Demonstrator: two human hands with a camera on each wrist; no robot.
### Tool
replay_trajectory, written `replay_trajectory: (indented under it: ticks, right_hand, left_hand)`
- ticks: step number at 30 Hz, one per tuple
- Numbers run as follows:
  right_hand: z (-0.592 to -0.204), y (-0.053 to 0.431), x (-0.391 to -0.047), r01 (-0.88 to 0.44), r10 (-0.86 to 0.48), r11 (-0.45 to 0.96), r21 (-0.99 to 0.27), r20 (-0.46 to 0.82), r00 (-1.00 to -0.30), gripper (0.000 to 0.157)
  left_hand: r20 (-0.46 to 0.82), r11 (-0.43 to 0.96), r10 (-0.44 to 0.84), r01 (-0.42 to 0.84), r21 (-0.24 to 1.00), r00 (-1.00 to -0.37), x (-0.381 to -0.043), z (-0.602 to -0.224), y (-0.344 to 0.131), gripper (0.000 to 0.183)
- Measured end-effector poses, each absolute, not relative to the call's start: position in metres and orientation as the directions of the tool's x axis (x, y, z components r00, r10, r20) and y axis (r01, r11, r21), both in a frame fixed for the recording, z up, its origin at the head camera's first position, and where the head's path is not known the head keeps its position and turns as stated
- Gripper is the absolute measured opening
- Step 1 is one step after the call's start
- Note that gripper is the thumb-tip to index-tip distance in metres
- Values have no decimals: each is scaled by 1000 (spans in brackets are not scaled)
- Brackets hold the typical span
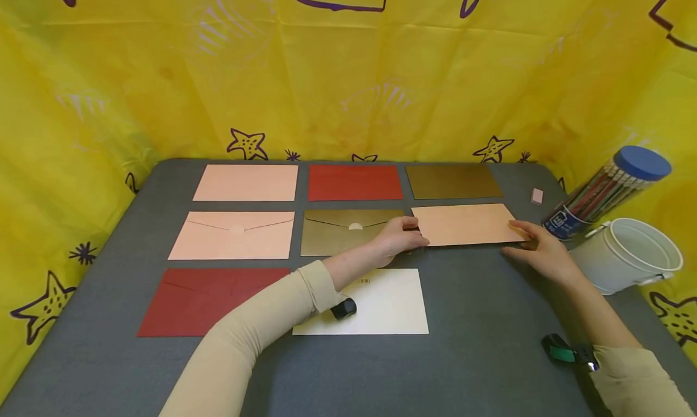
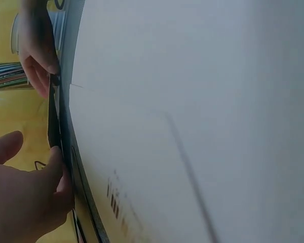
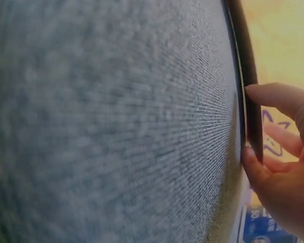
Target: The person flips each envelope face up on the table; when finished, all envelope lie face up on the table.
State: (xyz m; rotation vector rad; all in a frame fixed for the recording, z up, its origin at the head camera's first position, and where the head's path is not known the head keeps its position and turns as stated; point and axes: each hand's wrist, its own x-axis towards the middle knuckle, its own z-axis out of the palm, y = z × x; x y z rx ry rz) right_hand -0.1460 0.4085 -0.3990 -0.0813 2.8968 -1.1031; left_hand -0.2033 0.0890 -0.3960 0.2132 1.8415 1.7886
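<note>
On the table (image 1: 479, 344), head view: eight envelopes laid in rows, three at 12 o'clock, three across the middle, only a red and a white one (image 1: 381, 302) in the near row. Judged from that, mostly laid out, the last of the middle row not yet let go. At 2 o'clock from the table's middle, a peach envelope (image 1: 465, 224), plain, flat, flap side not showing, just right of a gold one. Left hand (image 1: 400, 240) at its 9 o'clock end, right hand (image 1: 541, 253) at its 3 o'clock end.

Left wrist view: peach envelope (image 2: 54, 121) edge-on, a thin dark line. Left hand (image 2: 25, 197) with bent fingers against that edge, thumb standing apart; cannot tell whether truly gripping.

Right wrist view: right hand (image 3: 283, 172) pinching the envelope's edge (image 3: 248, 61), forefinger one side, thumb the other.
</note>
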Motion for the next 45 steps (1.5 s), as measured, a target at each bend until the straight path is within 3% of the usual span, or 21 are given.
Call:
replay_trajectory:
  ticks: [6, 10, 14, 22, 30, 36, 40, 45]
  right_hand:
    - [-401, 407, -144, -228, -127, 817, -530, 220, -967, 50]
    - [-399, 407, -145, -267, -92, 836, -480, 357, -930, 32]
    - [-395, 408, -146, -240, -35, 829, -506, 380, -924, 23]
    - [-384, 404, -144, -61, 162, 698, -714, 240, -957, 28]
    - [-378, 397, -145, -49, 214, 579, -814, 209, -954, 24]
    - [-374, 393, -147, 18, 222, 558, -830, 129, -966, 17]
    - [-371, 393, -147, 51, 146, 578, -815, 41, -988, 17]
    - [-372, 387, -149, 41, -96, 607, -793, -124, -988, 28]
  left_hand:
    - [-271, 118, 460, -245, 962, -846, -205, -395, 87, 49]
    - [-279, 78, 436, -272, 959, -856, -208, -395, 86, 34]
    - [-226, 103, 435, -201, 974, -872, -211, -394, 82, 30]
    - [-29, 102, 470, 21, 995, -882, -218, -392, 73, 26]
    - [42, 104, 397, 90, 990, -917, -224, -390, 71, 19]
    - [14, 75, 400, 48, 996, -917, -229, -390, 67, 24]
    - [-34, 14, 397, -31, 999, -917, -231, -387, 65, 30]
    - [-59, 8, 353, -60, 998, -934, -237, -385, 60, 33]
